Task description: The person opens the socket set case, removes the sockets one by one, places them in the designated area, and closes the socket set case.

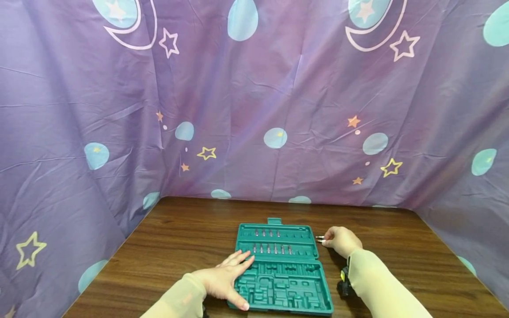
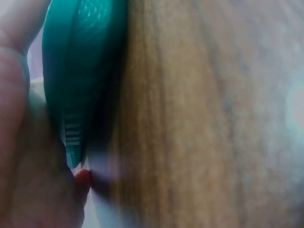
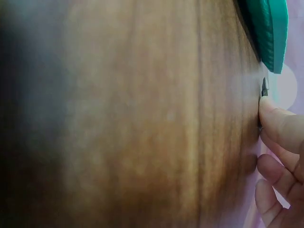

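A green plastic bit case [image 1: 282, 258] lies unfolded on the wooden table. Several screwdriver bits [image 1: 268, 249] stand in two rows in its far half; the near half shows only moulded slots. My left hand [image 1: 222, 278] rests over the case's left side, fingers spread and thumb at the near corner. In the left wrist view that hand lies along the case's green edge [image 2: 78, 66]. Just right of the far half, my right hand [image 1: 342, 240] pinches a small screwdriver bit [image 3: 265, 88] low over the table. Two slim metal tips [image 1: 320, 237] show at its fingertips in the head view.
The dark wood table [image 1: 183, 234] extends around the case on both sides. A purple curtain [image 1: 254, 101] with stars and moons hangs behind the table and along both sides. A latch tab [image 1: 274, 220] sticks out from the case's far edge.
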{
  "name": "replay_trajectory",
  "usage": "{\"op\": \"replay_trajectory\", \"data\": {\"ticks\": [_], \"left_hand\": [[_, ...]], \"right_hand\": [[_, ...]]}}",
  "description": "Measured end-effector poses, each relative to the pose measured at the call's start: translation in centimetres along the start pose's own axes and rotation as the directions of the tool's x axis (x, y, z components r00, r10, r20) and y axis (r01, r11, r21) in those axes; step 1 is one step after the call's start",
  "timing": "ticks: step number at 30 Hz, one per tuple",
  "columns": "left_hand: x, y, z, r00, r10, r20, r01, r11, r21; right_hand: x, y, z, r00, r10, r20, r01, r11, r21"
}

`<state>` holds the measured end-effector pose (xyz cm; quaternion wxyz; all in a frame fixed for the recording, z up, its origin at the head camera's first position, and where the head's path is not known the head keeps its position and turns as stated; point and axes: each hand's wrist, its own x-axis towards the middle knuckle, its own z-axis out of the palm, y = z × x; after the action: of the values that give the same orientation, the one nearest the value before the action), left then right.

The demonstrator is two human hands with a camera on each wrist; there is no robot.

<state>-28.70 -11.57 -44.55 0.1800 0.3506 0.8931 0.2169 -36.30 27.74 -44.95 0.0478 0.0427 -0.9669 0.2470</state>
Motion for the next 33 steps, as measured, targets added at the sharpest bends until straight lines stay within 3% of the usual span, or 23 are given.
{"op": "replay_trajectory", "data": {"ticks": [19,24,28,33], "left_hand": [[0.3,0.3,0.0,1.0,0.001,-0.006,0.0,0.999,0.035],[0.1,0.1,-0.1,1.0,-0.002,-0.003,0.002,1.0,0.013],[0.1,0.0,0.1,1.0,-0.001,-0.006,0.001,1.0,0.003],[0.1,-0.1,0.2,1.0,0.014,-0.008,-0.014,1.0,-0.004]], "right_hand": [[0.2,0.4,-0.5,0.999,-0.017,-0.035,0.017,1.0,0.009],[0.8,-2.8,-0.9,0.996,-0.037,-0.085,0.045,0.995,0.089],[1.5,-6.2,0.1,0.992,-0.034,-0.125,0.054,0.985,0.164],[1.8,-9.4,2.3,0.994,0.056,-0.098,-0.033,0.975,0.219]]}}
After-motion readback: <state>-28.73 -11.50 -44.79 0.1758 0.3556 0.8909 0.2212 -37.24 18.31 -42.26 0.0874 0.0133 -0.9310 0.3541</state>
